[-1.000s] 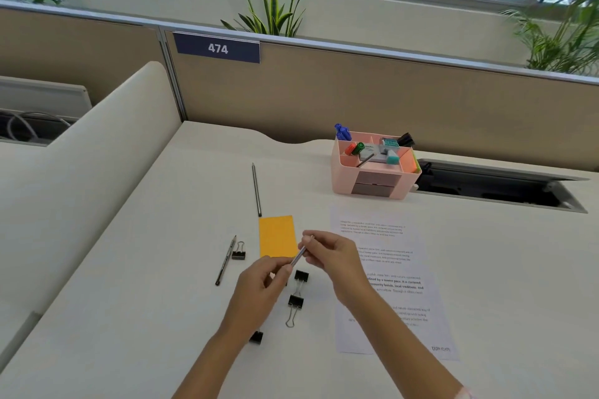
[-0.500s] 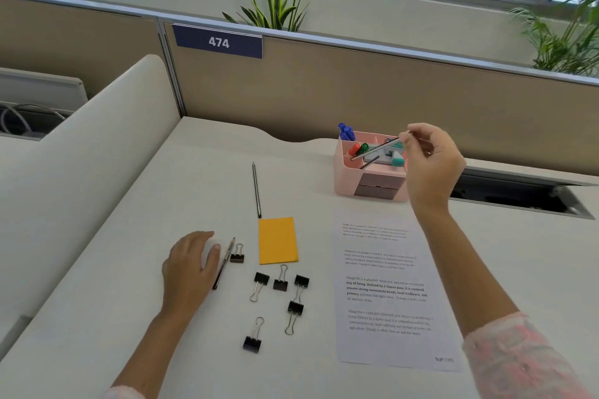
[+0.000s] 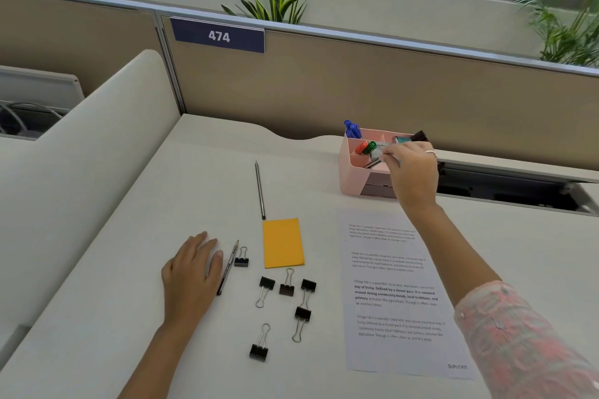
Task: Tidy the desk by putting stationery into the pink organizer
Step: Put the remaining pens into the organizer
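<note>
Lowered since half a second ago, the right hand [image 3: 413,168] now sits over the pink plastic organizer [image 3: 353,172], fingertips pinched on a thin pen whose tip enters the front compartment. Left hand [image 3: 191,272] rests flat, fingers spread, beside a dark pen [image 3: 228,269]. Six black binder clips remain out.

Six black binder clips lie on the worktop [image 3: 129,269]: one [image 3: 241,260] at about 9 o'clock from the single orange sticky-note pad [image 3: 283,242], three [image 3: 266,284] [image 3: 287,288] [image 3: 308,286] in a row at its 6 o'clock, and two more [image 3: 302,315] [image 3: 259,350] nearer still. There are two loose writing sticks, a pencil [image 3: 260,190] at the pad's 12 o'clock and a pen [image 3: 228,269] at its 8 o'clock. One printed sheet [image 3: 395,295] lies at 3 o'clock, one pink organizer [image 3: 351,178] at 1 o'clock, and two hands [image 3: 191,272] [image 3: 411,168] show.
</note>
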Demonstrator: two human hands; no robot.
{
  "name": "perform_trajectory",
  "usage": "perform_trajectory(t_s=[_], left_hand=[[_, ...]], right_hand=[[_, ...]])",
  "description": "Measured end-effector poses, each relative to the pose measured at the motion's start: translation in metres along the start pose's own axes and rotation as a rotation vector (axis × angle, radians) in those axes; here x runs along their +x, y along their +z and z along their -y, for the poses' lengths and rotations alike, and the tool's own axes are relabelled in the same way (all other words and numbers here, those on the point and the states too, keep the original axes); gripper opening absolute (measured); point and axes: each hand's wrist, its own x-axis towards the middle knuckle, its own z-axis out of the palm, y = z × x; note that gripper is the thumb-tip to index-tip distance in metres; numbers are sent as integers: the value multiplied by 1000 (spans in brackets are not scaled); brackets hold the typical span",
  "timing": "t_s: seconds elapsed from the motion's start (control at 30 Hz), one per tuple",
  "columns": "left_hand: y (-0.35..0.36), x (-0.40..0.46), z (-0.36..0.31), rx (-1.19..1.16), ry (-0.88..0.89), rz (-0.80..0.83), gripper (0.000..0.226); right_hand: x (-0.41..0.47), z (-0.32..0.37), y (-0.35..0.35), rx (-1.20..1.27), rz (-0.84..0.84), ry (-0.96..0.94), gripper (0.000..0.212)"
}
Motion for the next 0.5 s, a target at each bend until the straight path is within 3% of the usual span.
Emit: perform_trajectory(t_s=[0.27,0.37,0.5], left_hand=[[0,0,-2,53,34,2,46],[4,3,-2,89,29,38,49],[7,12,-4,95,21,83,55]], right_hand=[[-8,9,11,-71,-60,60,10],[-24,25,20,45,-84,86,13],[-45,59,44,251,71,133,17]])
